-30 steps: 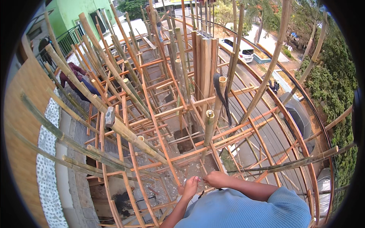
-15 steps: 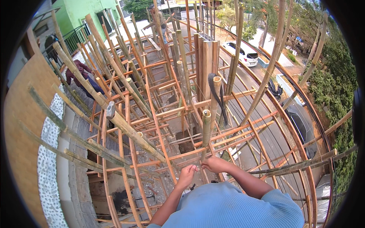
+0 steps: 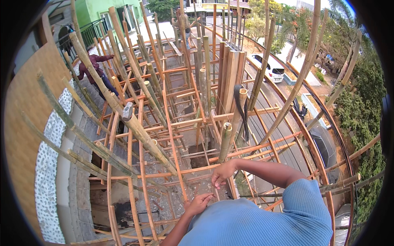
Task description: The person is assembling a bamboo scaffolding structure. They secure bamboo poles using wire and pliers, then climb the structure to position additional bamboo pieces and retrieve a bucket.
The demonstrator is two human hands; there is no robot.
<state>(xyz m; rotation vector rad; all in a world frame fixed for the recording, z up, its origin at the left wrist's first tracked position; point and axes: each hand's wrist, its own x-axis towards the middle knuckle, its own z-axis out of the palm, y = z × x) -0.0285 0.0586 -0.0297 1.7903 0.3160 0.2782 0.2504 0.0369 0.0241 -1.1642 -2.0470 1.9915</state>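
Head view: right hand (image 3: 221, 174), five o'clock, apparently pinches a thin strand (image 3: 216, 191) running toward left hand (image 3: 200, 203), six o'clock; left grip cannot be confirmed. Beams (image 3: 172, 144) span poles (image 3: 225, 143); strand appears not yet fastened.

Anything the right hand (image 3: 223, 174) may pinch is too small to tell

The right fingers (image 3: 216, 183) are just beyond the left fingers (image 3: 208, 197). Past both, a timber rail (image 3: 200, 169) crosses near a bamboo post (image 3: 224, 143); a strap (image 3: 237, 97) hangs on the taller pole (image 3: 236, 126) behind it. Farther off leftward, a hammer (image 3: 128, 110) rests atop another pole (image 3: 148, 141). A car (image 3: 273, 71) stands well beyond, rightward.
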